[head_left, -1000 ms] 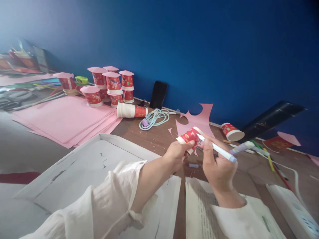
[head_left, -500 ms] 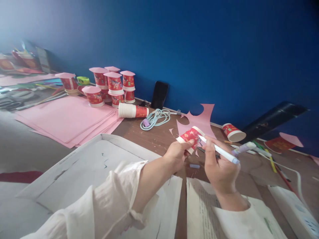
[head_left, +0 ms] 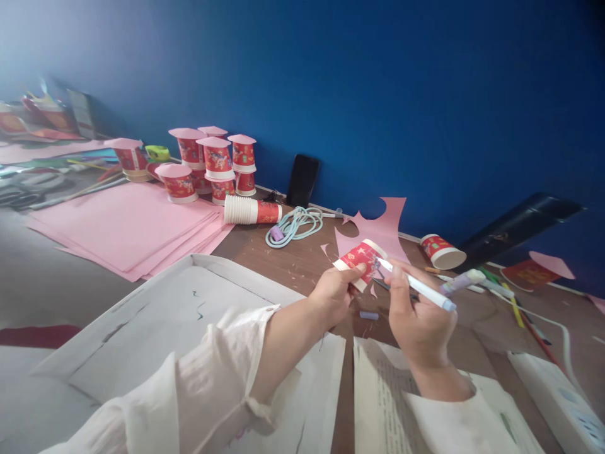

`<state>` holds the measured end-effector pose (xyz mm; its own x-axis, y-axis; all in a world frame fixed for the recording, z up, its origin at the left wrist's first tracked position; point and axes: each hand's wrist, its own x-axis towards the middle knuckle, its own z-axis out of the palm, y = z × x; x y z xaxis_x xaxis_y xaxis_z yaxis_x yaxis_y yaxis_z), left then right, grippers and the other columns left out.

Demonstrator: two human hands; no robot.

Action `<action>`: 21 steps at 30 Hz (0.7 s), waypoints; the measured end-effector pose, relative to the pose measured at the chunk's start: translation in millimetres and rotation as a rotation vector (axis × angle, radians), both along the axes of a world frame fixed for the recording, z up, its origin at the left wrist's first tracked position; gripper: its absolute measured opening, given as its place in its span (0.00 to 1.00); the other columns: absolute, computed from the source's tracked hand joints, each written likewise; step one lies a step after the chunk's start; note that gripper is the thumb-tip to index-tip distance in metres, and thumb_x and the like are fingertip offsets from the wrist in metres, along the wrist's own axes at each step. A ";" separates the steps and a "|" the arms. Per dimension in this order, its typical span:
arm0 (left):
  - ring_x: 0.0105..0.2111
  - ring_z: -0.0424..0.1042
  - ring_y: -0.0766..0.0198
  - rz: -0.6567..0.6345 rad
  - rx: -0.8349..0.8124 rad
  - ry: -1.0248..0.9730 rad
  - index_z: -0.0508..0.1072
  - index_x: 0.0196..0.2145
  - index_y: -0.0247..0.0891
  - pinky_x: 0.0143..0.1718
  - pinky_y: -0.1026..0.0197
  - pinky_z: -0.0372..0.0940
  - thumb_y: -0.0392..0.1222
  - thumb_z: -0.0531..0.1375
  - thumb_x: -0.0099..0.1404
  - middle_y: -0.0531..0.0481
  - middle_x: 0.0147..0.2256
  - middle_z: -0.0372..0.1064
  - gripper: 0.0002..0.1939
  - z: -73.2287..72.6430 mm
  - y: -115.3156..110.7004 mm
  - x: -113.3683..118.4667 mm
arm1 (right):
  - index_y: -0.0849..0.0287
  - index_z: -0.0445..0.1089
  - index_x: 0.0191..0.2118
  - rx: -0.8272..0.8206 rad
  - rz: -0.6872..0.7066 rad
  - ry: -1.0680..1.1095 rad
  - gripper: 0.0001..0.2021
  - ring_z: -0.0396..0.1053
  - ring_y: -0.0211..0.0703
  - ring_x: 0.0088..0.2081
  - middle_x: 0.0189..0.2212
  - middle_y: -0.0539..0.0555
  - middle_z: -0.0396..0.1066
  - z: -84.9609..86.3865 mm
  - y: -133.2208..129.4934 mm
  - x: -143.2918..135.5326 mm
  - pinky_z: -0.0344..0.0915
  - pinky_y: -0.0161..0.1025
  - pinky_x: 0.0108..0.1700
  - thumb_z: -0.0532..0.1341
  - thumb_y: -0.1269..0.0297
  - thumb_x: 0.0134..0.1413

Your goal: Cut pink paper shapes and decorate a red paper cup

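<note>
A red paper cup [head_left: 358, 255] with a white rim and base is tilted in my left hand [head_left: 333, 294], thumb across its near side. My right hand [head_left: 422, 320] is closed around a white marker pen [head_left: 425, 292] with a light blue end. The pen's tip is at the cup's printed right side; whether it touches I cannot tell. Below the cup a small lilac pen cap [head_left: 369, 315] lies on the brown table [head_left: 269, 258]. Cut pink paper [head_left: 378, 226] lies behind the cup, with small scraps around it.
Several red cups topped with pink discs [head_left: 217, 161] stand at the back left, beside pink sheets [head_left: 127, 221]. Nearby are stacked cups [head_left: 253, 210], a pale blue cable [head_left: 300, 224] and a phone [head_left: 303, 181]. A tipped cup [head_left: 442, 251], glue stick [head_left: 463, 282] and power strip [head_left: 558, 397] lie right.
Very little differs. The cup and the marker pen have shifted by only a few pixels, both hands keeping their hold; the things on the table stay in place.
</note>
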<state>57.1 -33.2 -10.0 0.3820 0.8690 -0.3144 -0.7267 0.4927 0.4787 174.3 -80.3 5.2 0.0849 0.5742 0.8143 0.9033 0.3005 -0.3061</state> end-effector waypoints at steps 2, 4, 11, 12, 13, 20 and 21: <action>0.30 0.71 0.67 0.002 -0.001 -0.011 0.75 0.30 0.30 0.36 0.64 0.64 0.30 0.63 0.58 0.46 0.29 0.72 0.01 0.9 -0.4 0.0 | 0.61 0.76 0.41 0.001 0.005 0.000 0.11 0.75 0.47 0.34 0.27 0.55 0.77 -0.2 0.3 0.4 0.69 0.42 0.41 0.57 0.65 0.61; 0.30 0.71 0.67 0.006 -0.001 -0.024 0.75 0.30 0.30 0.37 0.64 0.65 0.30 0.63 0.58 0.47 0.29 0.73 0.01 1.3 -0.6 0.1 | 0.61 0.76 0.41 0.002 0.002 0.001 0.10 0.75 0.47 0.34 0.27 0.55 0.77 -0.5 0.5 0.5 0.69 0.42 0.42 0.58 0.65 0.61; 0.30 0.70 0.67 0.005 0.023 0.021 0.75 0.31 0.30 0.36 0.64 0.63 0.31 0.64 0.57 0.46 0.30 0.72 0.02 -2.3 1.0 0.9 | 0.60 0.75 0.41 -0.025 0.034 0.115 0.11 0.73 0.43 0.29 0.26 0.54 0.75 1.0 -0.7 -2.4 0.69 0.41 0.36 0.57 0.63 0.62; 0.30 0.69 0.67 0.005 0.036 0.034 0.74 0.31 0.31 0.35 0.64 0.63 0.32 0.65 0.57 0.46 0.30 0.72 0.04 -3.1 1.3 1.1 | 0.60 0.75 0.42 -0.033 0.038 0.182 0.11 0.72 0.42 0.27 0.25 0.53 0.74 1.1 0.0 -1.8 0.69 0.40 0.35 0.57 0.62 0.62; 0.29 0.69 0.67 0.008 0.048 0.047 0.74 0.32 0.31 0.35 0.64 0.62 0.34 0.66 0.56 0.46 0.30 0.71 0.05 -3.7 1.3 1.2 | 0.61 0.74 0.43 -0.034 0.034 0.263 0.12 0.71 0.41 0.26 0.25 0.52 0.73 0.8 1.3 -0.8 0.69 0.41 0.34 0.57 0.60 0.62; 0.26 0.64 0.71 -0.079 0.187 0.069 0.75 0.38 0.34 0.29 0.65 0.56 0.44 0.69 0.53 0.49 0.30 0.70 0.16 -3.4 -3.4 -0.8 | 0.55 0.65 0.49 -0.257 0.237 1.231 0.21 0.76 0.45 0.37 0.41 0.56 0.76 -8.6 19.9 5.4 0.71 0.43 0.37 0.66 0.53 0.52; 0.26 0.64 0.71 -0.084 0.200 0.071 0.75 0.39 0.34 0.29 0.65 0.55 0.45 0.70 0.53 0.49 0.31 0.70 0.17 -3.3 -4.2 -0.9 | 0.54 0.64 0.50 -0.308 0.305 1.301 0.23 0.76 0.46 0.37 0.42 0.56 0.76 -10.5 21.5 4.2 0.71 0.43 0.36 0.67 0.52 0.51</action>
<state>56.2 -37.4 -13.2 0.4386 0.8828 -0.1680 -0.6484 0.4403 0.6210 178.6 -58.8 -5.3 0.5214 0.8494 0.0817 -0.1738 0.1994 -0.9644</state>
